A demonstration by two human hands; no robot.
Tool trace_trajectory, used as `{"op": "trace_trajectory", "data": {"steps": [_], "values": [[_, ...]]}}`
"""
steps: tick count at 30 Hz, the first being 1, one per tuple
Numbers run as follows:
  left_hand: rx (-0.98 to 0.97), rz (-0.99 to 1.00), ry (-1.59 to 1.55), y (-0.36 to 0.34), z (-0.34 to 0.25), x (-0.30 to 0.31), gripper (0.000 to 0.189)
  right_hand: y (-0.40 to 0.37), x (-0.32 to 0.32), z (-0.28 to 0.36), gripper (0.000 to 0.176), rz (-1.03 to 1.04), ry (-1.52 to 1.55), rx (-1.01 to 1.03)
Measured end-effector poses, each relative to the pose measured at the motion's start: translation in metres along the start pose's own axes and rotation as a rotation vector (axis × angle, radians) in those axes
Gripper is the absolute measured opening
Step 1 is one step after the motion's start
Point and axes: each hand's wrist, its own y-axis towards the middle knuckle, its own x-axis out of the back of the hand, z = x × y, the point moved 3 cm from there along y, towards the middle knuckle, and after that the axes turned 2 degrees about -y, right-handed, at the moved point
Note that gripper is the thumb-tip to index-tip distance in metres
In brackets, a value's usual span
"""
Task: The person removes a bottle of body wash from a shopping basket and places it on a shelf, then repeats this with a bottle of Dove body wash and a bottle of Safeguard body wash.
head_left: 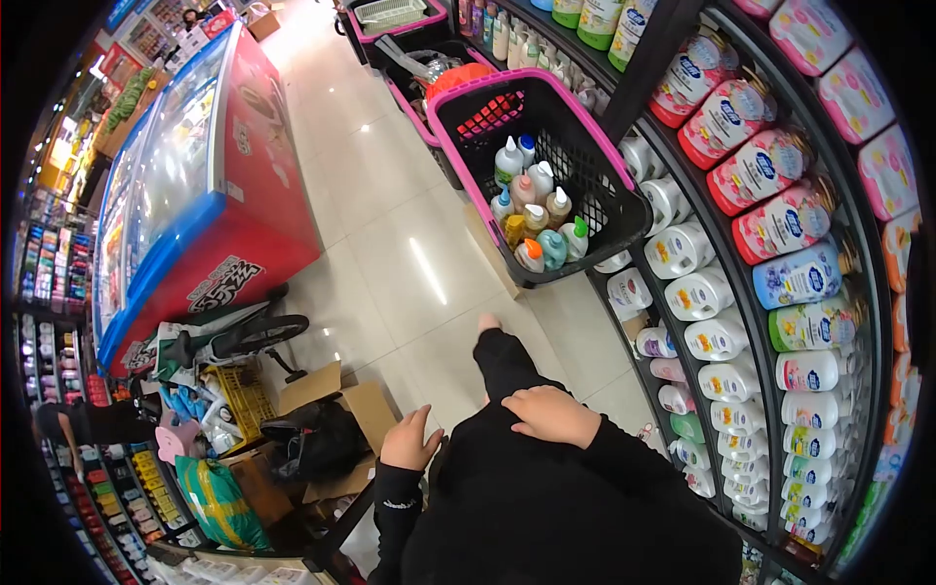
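Note:
My left hand [411, 441] hangs in the air at my left side, holding nothing, its fingers apart. Palm down on my black-clad leg lies my right hand [553, 415], with its fingers stretched out and nothing in them. Ahead of me is a black basket with a pink rim [487, 80]. Several pump and squeeze bottles [534, 216] stand grouped inside its near end. Neither hand touches the basket or the bottles.
Shelves of detergent bottles [780, 224] line my right. A red and blue chest freezer [258, 166] stands at left, near a small bicycle [255, 336], an open cardboard box [366, 409] and a green sack [222, 502]. A bending person [93, 429] is at far left.

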Motion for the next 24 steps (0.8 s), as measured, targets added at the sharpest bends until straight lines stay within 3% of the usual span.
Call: {"op": "trace_trajectory", "data": {"steps": [2,9,11,14,16,18,24], "values": [[-0.1,-0.068,0.001,0.021,0.001,0.007,0.044,0.019,0.008,-0.008,0.027,0.01,0.015,-0.003],[-0.077,0.103,0.099,0.102,0.005,0.052,0.044,0.093,0.057,-0.044,0.026,-0.07,0.03,-0.077],[-0.146,0.041,0.094,0.129,0.002,0.067,0.044,0.107,0.075,-0.05,0.027,-0.106,0.056,-0.061],[-0.101,0.113,0.065,0.165,-0.01,0.084,0.043,0.123,0.102,-0.059,0.031,-0.075,0.1,-0.114],[-0.119,0.121,0.099,0.187,-0.018,0.092,0.041,0.125,0.11,-0.067,0.028,-0.167,0.071,-0.129],[-0.312,0.102,0.077,0.212,-0.033,0.102,0.037,0.12,0.122,-0.073,0.03,-0.232,0.131,-0.167],[-0.499,0.208,0.171,0.291,-0.075,0.115,0.033,0.099,0.131,-0.097,0.038,-0.324,0.181,-0.439]]}}
